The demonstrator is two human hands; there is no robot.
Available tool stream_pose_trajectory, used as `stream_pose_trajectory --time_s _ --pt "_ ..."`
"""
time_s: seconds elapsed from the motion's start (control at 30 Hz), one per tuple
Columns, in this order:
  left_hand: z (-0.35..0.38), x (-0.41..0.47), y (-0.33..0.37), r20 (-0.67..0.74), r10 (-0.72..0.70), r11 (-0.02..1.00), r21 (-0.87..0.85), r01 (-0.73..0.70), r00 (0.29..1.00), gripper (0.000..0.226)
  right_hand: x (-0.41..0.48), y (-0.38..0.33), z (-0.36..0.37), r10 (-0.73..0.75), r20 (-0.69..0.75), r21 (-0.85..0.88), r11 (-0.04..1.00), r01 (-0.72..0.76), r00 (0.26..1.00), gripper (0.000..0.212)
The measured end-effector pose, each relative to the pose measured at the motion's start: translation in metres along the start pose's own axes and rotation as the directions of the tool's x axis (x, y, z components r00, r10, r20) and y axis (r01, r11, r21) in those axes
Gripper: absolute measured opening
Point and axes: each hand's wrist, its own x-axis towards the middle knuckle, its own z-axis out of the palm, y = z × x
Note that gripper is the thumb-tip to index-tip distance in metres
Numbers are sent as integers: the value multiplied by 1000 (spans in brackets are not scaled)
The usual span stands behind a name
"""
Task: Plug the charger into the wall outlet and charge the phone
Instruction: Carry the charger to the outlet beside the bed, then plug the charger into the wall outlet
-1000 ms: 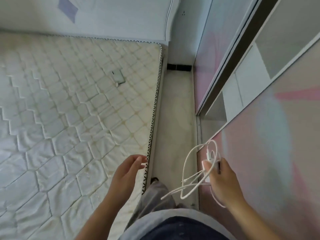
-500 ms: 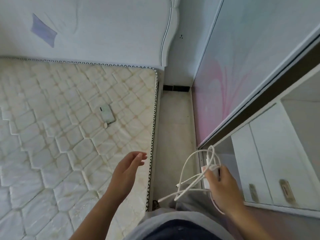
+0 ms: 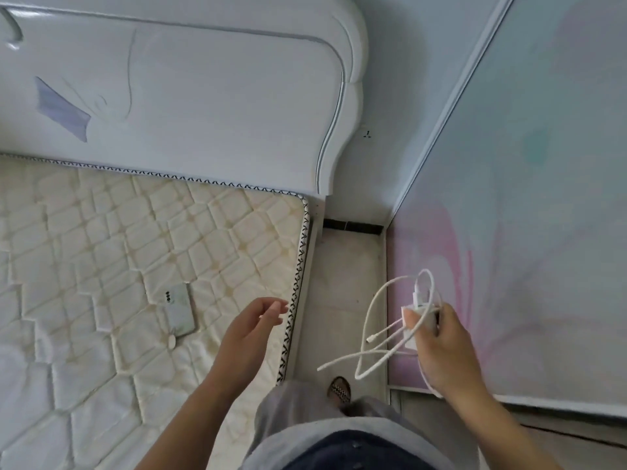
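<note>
My right hand point(image 3: 441, 337) grips a white charger point(image 3: 416, 322) with its white cable point(image 3: 373, 334) looped and dangling over the narrow floor strip. A white phone point(image 3: 179, 310) lies face down on the bare quilted mattress point(image 3: 84, 266), left of my left hand point(image 3: 251, 327), which hovers empty with fingers apart above the mattress edge. On the wall beside the headboard, the wall outlet point(image 3: 368, 134) shows as a small dark mark.
A white headboard point(image 3: 203, 96) stands at the back. A wardrobe door point(image 3: 526, 215) with pink and teal pattern runs along the right. Between bed and wardrobe is a narrow floor passage point(image 3: 346, 283). My sandalled foot point(image 3: 339, 390) is on it.
The view has advanced along the passage toward the headboard; the phone now lies closer, and the open wardrobe section has slipped behind. Both hands keep their poses, the charger still held.
</note>
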Motion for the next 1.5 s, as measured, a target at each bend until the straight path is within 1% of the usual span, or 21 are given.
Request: stream_pose_trajectory --time_s 0.13,0.2,0.33,0.43,0.53,0.67,0.77,0.8,0.9,1.0,1.1,1.13,1.23,1.27,1.3,1.33,1.4,1.43,1.47,1.5 --pt "5 57 15 -17 -46 999 11 47 999 19 60 -7 6 64 10 -3 998 -64 998 28" --pt "6 92 21 -13 -67 997 29 68 998 18 93 -11 12 99 -11 -13 995 -99 995 28" --pt "9 179 42 36 -69 995 79 66 997 18 172 -35 25 123 -78 -17 992 -125 989 30" --pt "7 249 64 94 -51 989 144 37 994 18 228 -60 38 125 -99 23 992 -123 987 23" --pt "5 311 84 126 -33 984 179 10 991 17 279 -79 52 116 -97 33 993 -113 988 23" --pt "7 380 85 156 -32 968 252 -8 987 15 333 -82 83 128 -31 84 989 -125 991 26" --pt "14 426 65 166 -33 956 292 -17 986 15 365 -68 115 104 -14 40 994 -103 994 42" --pt "16 441 55 162 -33 955 297 -17 986 14 376 -61 128 92 -6 19 996 -92 996 43" --pt "22 489 11 162 -27 941 337 -29 986 13 408 -39 176 54 86 -6 999 -54 995 34" --pt "23 537 -43 191 -5 922 380 -69 982 13 449 -16 240 -11 196 -91 995 30 981 38" --pt "20 584 -101 225 20 918 382 -107 974 13 494 0 312 -35 244 -118 991 65 969 41" --pt "20 598 -118 243 20 919 378 -113 970 15 506 4 334 -37 261 -123 990 71 965 45" --pt "17 624 -158 293 -4 935 340 -100 956 21 528 17 389 -22 278 -143 988 64 960 73" --pt "15 628 -167 303 -21 945 317 -80 953 25 531 20 404 -9 269 -139 989 48 963 77" --pt "11 630 -174 303 -37 955 291 -55 952 27 531 22 415 5 265 -138 990 33 964 77" --pt "7 631 -180 295 -48 963 267 -34 954 28 531 24 426 14 267 -132 991 22 964 72" --pt "-4 635 -189 270 -54 969 245 -15 961 29 529 26 441 6 267 -115 993 26 964 54" --pt "-9 637 -192 254 -61 969 248 -4 965 29 529 27 447 -6 260 -110 993 36 966 50" --pt "-14 640 -193 238 -68 966 258 4 969 30 528 27 451 -21 256 -98 994 48 966 51" --pt "-17 643 -195 224 -67 960 279 2 972 30 527 27 452 -38 257 -75 995 59 966 59"
